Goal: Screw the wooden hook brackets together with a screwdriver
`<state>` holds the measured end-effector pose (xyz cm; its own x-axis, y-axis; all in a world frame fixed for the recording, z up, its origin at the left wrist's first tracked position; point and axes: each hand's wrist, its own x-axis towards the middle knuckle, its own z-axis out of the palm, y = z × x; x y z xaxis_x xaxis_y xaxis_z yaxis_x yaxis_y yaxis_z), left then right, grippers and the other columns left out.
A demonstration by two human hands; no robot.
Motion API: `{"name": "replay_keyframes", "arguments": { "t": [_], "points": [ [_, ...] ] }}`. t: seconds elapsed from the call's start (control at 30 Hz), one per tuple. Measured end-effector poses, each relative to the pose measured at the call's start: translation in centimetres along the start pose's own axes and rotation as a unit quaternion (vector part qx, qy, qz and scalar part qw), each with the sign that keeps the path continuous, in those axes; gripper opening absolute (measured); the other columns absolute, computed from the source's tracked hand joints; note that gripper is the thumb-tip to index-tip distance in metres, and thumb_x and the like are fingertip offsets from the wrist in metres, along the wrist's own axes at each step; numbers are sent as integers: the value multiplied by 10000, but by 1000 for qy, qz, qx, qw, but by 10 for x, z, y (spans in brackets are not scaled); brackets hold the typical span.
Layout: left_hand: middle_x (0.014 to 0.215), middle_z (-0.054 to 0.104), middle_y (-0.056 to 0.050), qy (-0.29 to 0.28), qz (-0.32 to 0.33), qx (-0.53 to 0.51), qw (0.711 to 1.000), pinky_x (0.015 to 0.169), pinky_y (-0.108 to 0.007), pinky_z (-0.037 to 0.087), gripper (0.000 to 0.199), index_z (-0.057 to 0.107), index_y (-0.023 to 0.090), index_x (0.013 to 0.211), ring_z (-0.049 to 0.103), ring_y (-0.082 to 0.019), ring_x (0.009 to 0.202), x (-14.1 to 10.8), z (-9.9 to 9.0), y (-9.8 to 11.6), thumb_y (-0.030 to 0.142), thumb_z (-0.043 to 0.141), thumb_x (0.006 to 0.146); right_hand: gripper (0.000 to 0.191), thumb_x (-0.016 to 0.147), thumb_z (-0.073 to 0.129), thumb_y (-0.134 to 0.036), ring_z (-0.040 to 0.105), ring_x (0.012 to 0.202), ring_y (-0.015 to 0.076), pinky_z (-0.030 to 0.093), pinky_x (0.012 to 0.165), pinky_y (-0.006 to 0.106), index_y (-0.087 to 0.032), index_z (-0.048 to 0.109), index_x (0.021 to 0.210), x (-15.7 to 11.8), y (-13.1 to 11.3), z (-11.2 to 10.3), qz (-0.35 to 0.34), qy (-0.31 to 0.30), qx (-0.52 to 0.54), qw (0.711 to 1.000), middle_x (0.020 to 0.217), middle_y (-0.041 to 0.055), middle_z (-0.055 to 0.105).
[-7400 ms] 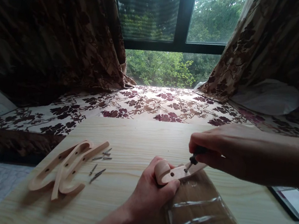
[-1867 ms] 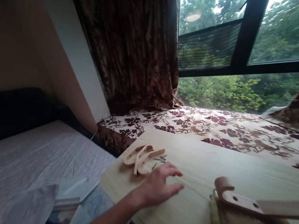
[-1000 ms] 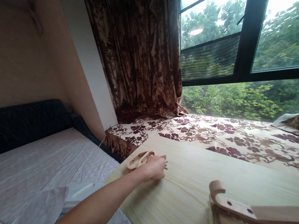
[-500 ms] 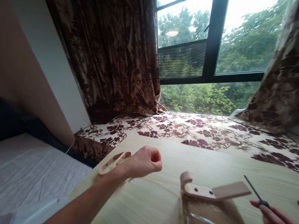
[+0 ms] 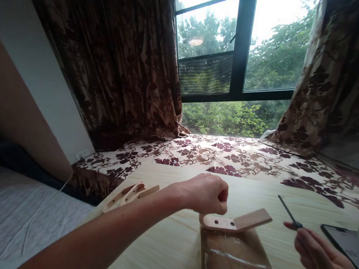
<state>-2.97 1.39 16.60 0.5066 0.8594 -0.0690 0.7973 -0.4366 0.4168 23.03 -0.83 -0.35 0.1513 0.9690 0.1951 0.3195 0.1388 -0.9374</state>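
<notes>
My left hand point(image 5: 206, 194) is closed with its fingers curled, just above the left end of a pale wooden piece with two dark holes point(image 5: 225, 224). Whatever those fingers may hold is hidden. The wooden piece, its left end partly behind my hand, lies at the far end of a brown slab wrapped in clear plastic point(image 5: 238, 261). A flat wooden strip point(image 5: 256, 220) slants up from its right side. At the right, my right hand point(image 5: 319, 254) grips a screwdriver point(image 5: 288, 209), its dark shaft pointing up and to the left.
More curved wooden pieces point(image 5: 130, 195) lie near the left edge of the light wood table point(image 5: 157, 243). A phone point(image 5: 347, 247) lies beside my right hand. Behind the table is a ledge with floral cloth point(image 5: 217, 153); a bed point(image 5: 10, 217) stands at the left.
My left hand has moved right, from near the curved wooden pieces to over the holed wooden piece. The view has shifted right, showing more of the phone. The screwdriver stays in my right hand.
</notes>
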Motion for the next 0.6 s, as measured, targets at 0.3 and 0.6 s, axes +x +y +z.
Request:
{"name": "replay_keyframes", "arguments": {
  "t": [0.3, 0.6],
  "points": [
    [729, 619, 14, 50, -27, -112, 992, 542, -193, 414, 152, 642, 173, 854, 533, -97, 624, -9, 22, -26, 169, 552, 732, 436, 743, 593, -622, 649, 822, 285, 496, 638, 316, -217, 719, 848, 27, -83, 22, -85, -70, -83, 990, 834, 50, 733],
    [826, 687, 44, 250, -25, -212, 944, 759, -212, 494, 90, 665, 255, 871, 627, -116, 797, -56, 34, -36, 221, 629, 795, 458, 712, 628, -620, 645, 648, 241, 526, 510, 285, -236, 729, 941, 30, -40, 34, 4, -123, -55, 991, 788, 44, 718]
  ]
}}
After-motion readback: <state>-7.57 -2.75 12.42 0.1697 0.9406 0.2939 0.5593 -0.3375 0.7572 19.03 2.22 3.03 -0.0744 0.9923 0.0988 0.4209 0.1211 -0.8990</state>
